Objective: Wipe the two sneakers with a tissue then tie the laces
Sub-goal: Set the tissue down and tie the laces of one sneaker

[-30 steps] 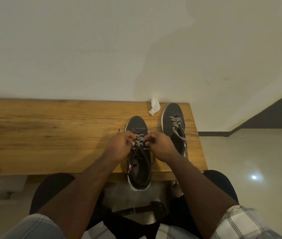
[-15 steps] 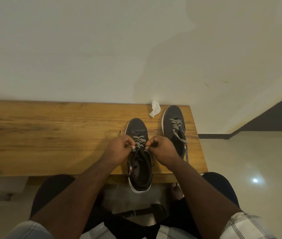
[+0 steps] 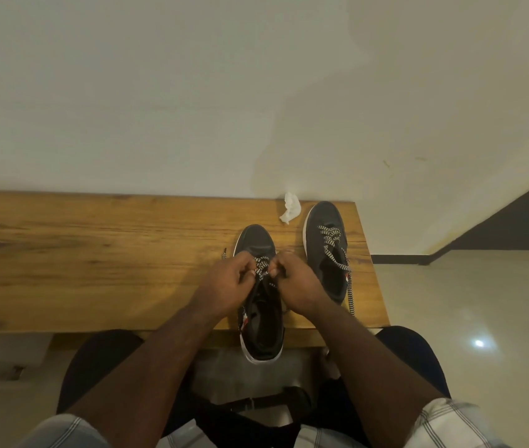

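Left hand [image 3: 224, 286]: over the lace area of the near sneaker [image 3: 261, 305]; fingers curled inward and pinching the black-and-white laces [image 3: 261, 271].
Right hand [image 3: 298, 284]: opposite the left hand, nearly touching it; fingers [image 3: 276, 270] curled and pinched onto the same laces from the other side.
Laces of the near sneaker: bunched between the two hands; one tip [image 3: 224, 252] lies on the counter left of the toe.
Near sneaker: dark upper, white sole; toe points toward the wall, heel overhangs the counter's front edge.
Far sneaker [image 3: 326, 247]: same type, to the right and further back, apart from the near one; its laces [image 3: 332, 245] lie loose across the top, with one end trailing toward the counter's front edge.
Tissue [image 3: 289, 208]: crumpled, white, at the back of the counter near the wall, between the two toes.
Counter [image 3: 95, 260]: wood grain, long, set against the wall.
Wall [image 3: 192, 92]: plain, light-coloured.
Floor [image 3: 483, 318]: pale, glossy tile right of the counter, with one bright reflection.
Person: seated facing the counter; dark trousers and checked sleeves visible at the bottom of the view.
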